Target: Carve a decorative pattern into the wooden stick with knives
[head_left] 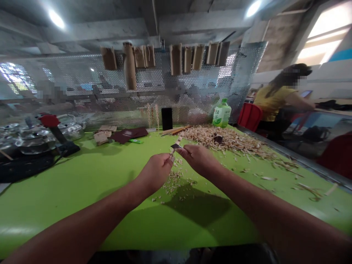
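My left hand [161, 167] is closed around the near end of a thin pale carved wooden stick [179, 139], which points up and away from me. My right hand [198, 157] grips a carving knife, its flat blade [176, 146] lying against the stick just beyond my left fingers. The knife's handle is hidden in my fist. Both hands are above the green tabletop [115, 212], close together. Small wood chips [176, 178] are scattered on the table below them.
A large heap of shavings [233, 139] lies at the back right beside a green tea bottle [221, 113]. A phone [167, 118] stands upright at the back. Brown sandpaper [129, 135] and metal kettles [35, 137] are on the left. A person [277, 95] sits at the right.
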Demonstrator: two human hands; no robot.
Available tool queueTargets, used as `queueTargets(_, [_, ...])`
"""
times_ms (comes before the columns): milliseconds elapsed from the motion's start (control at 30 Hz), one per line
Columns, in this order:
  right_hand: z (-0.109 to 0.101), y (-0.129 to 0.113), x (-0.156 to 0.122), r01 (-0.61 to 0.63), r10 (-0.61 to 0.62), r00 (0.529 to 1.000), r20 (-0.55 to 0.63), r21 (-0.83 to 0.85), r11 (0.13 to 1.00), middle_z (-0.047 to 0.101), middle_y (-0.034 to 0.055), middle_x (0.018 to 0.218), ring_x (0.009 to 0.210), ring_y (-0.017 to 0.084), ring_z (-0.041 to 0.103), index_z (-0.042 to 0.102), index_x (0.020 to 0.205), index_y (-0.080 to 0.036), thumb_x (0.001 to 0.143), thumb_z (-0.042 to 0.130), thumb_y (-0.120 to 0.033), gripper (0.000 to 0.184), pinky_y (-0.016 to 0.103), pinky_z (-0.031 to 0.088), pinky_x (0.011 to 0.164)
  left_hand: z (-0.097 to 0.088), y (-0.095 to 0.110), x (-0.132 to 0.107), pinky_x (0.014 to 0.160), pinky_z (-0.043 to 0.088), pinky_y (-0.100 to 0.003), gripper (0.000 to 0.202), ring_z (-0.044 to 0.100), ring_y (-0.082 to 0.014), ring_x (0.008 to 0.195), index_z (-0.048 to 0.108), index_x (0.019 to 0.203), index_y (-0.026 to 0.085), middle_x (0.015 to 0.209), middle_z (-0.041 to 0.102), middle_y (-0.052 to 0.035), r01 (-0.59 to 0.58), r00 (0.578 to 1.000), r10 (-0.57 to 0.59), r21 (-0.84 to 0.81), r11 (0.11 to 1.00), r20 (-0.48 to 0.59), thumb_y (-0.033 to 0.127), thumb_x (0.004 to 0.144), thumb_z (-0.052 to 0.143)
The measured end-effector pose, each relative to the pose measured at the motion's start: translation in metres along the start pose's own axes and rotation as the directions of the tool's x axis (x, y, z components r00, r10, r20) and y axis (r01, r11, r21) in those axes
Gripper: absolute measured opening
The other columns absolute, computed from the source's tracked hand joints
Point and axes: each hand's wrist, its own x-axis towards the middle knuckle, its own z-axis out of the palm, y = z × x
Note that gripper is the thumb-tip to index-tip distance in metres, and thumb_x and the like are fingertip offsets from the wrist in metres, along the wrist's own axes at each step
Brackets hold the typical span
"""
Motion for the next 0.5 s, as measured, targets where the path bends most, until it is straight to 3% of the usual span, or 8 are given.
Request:
queueTargets(133, [0.007,0.003,0.002,-0.030,0.015,0.996,0.084,0.171,0.985,0.047,0.0000,0.053,0.048,0.011,0.038,0.046,0.060,-0.019,0.090,0.033,-0.061,0.053,0.027,0.020,0.048,0.004,-0.006,0.001,0.047,0.021,-0.024,0.031,0.035,-0.0102,0.049,0.046,0.064,0.018,0.056,0.044,0.0017,-0.047,0.999,0.047,0.050,0.998,-0.010,0.036,0.089,0.043])
queueTargets(233, [0.012,0.007,0.004,-0.061,0.031,0.995,0.096,0.332,0.941,0.046,-0.0008,0.050,0.047,0.010,0.039,0.045,0.058,-0.019,0.088,0.035,-0.064,0.055,0.026,0.021,0.046,0.005,-0.005,0.003,0.045,0.022,-0.023,0.032,0.036,-0.0094,0.048,0.049,0.065,0.018,0.056,0.046,0.0014,-0.014,1.000,0.014,0.005,1.000,0.027,0.037,0.089,0.044])
queueTargets(367, [0.009,0.013,0.007,-0.101,0.145,0.988,-0.061,0.458,0.883,0.045,-0.0020,0.049,0.045,0.010,0.038,0.042,0.059,-0.020,0.088,0.034,-0.065,0.054,0.025,0.024,0.046,0.003,-0.003,0.006,0.038,0.025,-0.020,0.031,0.031,-0.0055,0.040,0.050,0.073,0.017,0.057,0.044,0.0045,0.116,0.991,-0.085,-0.327,0.938,0.108,0.042,0.090,0.044])
queueTargets(500, [0.002,0.014,0.005,-0.055,0.122,0.978,-0.169,0.353,0.934,0.045,-0.0017,0.051,0.047,0.010,0.038,0.041,0.059,-0.021,0.089,0.035,-0.062,0.051,0.026,0.024,0.048,0.001,-0.004,0.005,0.033,0.024,-0.018,0.027,0.028,-0.0042,0.037,0.056,0.093,0.016,0.057,0.045,0.0062,0.180,0.974,-0.060,-0.588,0.788,0.216,0.041,0.089,0.047])
